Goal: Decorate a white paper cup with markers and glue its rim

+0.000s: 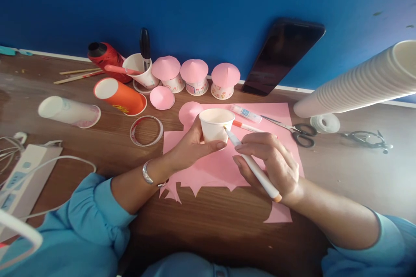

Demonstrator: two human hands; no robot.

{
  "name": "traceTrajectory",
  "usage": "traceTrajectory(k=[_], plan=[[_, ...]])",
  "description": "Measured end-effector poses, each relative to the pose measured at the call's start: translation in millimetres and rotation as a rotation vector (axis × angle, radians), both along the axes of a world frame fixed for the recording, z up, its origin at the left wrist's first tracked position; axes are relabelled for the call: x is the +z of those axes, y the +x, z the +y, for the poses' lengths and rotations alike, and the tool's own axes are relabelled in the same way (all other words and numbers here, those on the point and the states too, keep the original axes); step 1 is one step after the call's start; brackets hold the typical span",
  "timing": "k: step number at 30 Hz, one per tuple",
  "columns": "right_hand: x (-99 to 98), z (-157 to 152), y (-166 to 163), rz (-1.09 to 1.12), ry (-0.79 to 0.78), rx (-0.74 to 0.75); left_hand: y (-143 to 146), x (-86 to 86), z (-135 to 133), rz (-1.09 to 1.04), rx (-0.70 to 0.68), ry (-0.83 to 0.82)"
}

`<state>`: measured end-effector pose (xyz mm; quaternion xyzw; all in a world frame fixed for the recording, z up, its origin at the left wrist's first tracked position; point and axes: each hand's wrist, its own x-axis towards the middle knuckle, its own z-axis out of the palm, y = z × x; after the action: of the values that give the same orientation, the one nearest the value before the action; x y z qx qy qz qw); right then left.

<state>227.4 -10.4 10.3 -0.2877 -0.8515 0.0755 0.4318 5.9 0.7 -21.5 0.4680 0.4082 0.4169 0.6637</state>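
A small white paper cup [212,127] is held upright by my left hand [195,143], thumb across its front and fingers behind it. My right hand [273,160] grips a white marker [256,173] with an orange end cap. The marker's tip touches the cup's right side, where a small yellow mark shows. Beneath both hands lies pink paper [221,169] with cut, jagged edges. A pink paper disc [189,114] lies just behind the cup. An orange-and-white marker [248,127] and a glue stick [246,113] rest on the paper near my right hand.
Scissors [303,135], clear tape [325,123] and a tall cup stack [354,84] stand to the right. A phone [282,56] leans on the blue wall. Cups with pink cone roofs [194,71] line the back. Left are an orange cup [125,99] and a power strip [27,177].
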Motion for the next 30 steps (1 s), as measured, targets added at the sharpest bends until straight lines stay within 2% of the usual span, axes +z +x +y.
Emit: traceTrajectory(k=[9,19,30], plan=[[-4.5,0,-2,0.015,-0.030,0.035,-9,-12.8,-2,-0.079,-0.062,-0.050],[-4.4,2,-1,0.038,-0.015,0.024,-2,1.6,0,-0.211,-0.094,-0.123],[-3.1,3,2,0.004,-0.044,-0.018,-7,-4.7,-2,-0.318,-0.091,-0.153]])
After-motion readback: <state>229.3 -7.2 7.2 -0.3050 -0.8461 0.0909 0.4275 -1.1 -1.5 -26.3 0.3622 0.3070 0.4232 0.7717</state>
